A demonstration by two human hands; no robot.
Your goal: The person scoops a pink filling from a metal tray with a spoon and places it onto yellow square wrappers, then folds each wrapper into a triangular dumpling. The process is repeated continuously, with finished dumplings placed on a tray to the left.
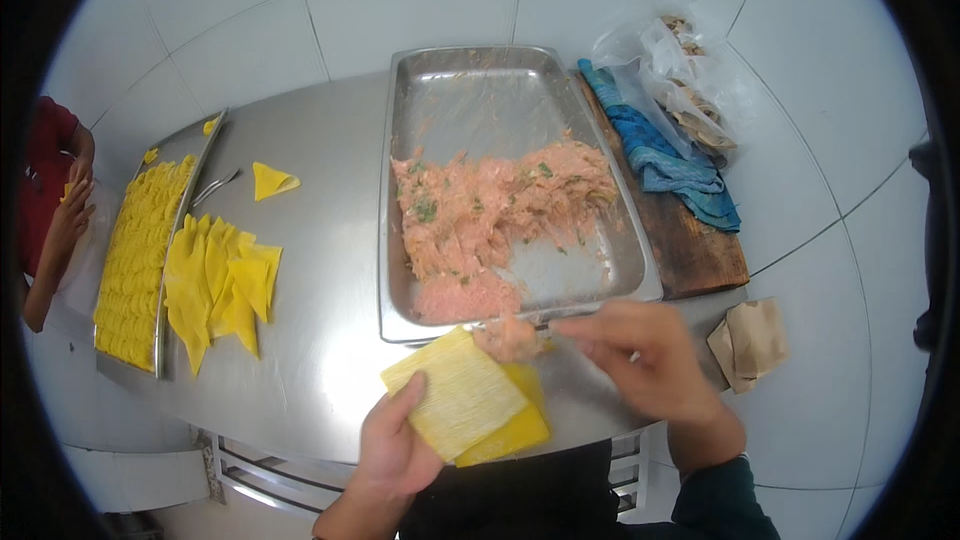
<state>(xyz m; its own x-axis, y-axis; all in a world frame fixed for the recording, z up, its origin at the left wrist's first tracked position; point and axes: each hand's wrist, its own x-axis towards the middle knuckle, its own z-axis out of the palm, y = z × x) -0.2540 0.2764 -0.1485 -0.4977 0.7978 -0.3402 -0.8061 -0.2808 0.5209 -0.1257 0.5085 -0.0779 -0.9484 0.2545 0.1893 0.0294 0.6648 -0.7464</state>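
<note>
My left hand (pixel 397 427) grips a square yellow dough wrapper (pixel 465 405), its thumb across the floured face. More yellow wrappers (pixel 514 439) show just beneath it. My right hand (pixel 649 364), slightly blurred, pinches a thin utensil mostly hidden by the fingers. At its tip, a lump of pink minced filling (pixel 506 337) hangs by the wrapper's upper corner; whether they touch is unclear. Directly beyond both hands stands a deep steel pan (pixel 480 116). Pink ground-meat mixture (pixel 495 202) flecked with green herbs lies across its middle and near left part.
Left on the steel table (pixel 322 240) are folded yellow pieces (pixel 221 277), one alone (pixel 274 181), a fork (pixel 217 186), and a tray of yellow dumplings (pixel 142 262). Another person's hand (pixel 75 202) is beyond. Right: wooden board (pixel 690 262), blue cloth (pixel 667 165), plastic bag (pixel 675 75), brown paper (pixel 757 337).
</note>
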